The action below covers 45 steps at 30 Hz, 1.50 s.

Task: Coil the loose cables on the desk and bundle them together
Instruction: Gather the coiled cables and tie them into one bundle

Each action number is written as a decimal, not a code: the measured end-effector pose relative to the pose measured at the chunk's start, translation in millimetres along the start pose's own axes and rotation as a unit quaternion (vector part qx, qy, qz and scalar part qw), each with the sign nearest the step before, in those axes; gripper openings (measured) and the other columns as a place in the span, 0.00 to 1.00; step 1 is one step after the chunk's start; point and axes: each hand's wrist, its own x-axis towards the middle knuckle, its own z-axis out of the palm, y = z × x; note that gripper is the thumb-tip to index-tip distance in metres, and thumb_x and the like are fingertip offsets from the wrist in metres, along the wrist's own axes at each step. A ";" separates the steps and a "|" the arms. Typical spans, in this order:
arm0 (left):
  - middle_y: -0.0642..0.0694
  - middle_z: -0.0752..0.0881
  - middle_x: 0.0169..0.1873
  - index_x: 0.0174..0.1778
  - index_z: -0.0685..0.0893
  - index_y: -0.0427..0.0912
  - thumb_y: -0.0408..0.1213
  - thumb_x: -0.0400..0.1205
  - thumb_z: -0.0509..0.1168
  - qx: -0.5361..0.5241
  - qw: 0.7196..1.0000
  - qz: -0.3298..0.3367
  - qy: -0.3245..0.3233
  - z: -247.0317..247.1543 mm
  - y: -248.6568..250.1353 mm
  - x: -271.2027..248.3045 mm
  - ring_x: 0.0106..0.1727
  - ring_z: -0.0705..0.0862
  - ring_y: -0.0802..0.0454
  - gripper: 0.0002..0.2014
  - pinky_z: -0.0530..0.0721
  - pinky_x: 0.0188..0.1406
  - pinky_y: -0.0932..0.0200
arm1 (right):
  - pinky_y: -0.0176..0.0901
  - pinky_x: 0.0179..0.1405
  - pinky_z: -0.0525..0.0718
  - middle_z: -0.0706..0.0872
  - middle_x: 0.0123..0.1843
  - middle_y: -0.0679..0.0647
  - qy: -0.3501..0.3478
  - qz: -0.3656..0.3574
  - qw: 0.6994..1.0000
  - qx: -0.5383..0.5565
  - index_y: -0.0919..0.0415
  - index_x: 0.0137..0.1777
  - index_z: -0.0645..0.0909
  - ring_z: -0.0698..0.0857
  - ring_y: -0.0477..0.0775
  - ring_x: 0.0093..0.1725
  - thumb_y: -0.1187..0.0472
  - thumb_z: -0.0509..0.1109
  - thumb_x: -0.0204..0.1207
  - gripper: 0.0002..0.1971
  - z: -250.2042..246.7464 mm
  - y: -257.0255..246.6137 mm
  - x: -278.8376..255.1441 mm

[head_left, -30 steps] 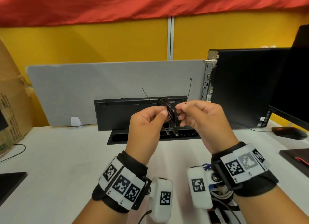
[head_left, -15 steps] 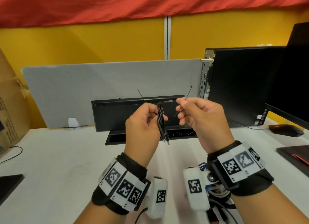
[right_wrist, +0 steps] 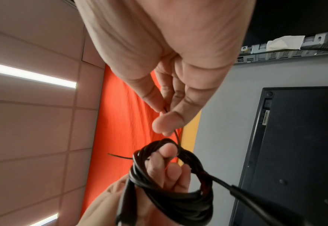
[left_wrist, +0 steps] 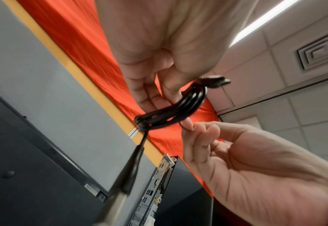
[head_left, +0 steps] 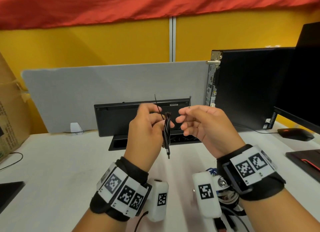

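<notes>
Both hands have drifted a bit apart since a second ago, so there's now a gap between the coil and the right hand (head_left: 204,126). Left hand (head_left: 147,129) holds the coiled black cable (head_left: 167,127) up in the air over the far middle of the desk (head_left: 52,162), fingers curled through the loops, with a plug end dangling below. Right thumb and forefinger are pinching a thin black tie (right_wrist: 176,134) that runs to the top of the coil; its other end sticks up past the left fingers. Looks like it's threaded through the coil, but the wrist views are too blurry to be sure.
</notes>
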 end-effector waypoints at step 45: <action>0.38 0.88 0.40 0.47 0.84 0.34 0.31 0.83 0.64 -0.367 0.898 -0.222 -0.103 36.3 24.6 -22.1 0.43 0.88 0.37 0.05 0.88 0.48 0.38 | 0.41 0.27 0.85 0.89 0.29 0.54 -0.027 -0.092 0.968 -0.232 0.55 0.41 0.92 0.82 0.49 0.21 0.65 0.77 0.73 0.05 -27.0 -9.2 -39.2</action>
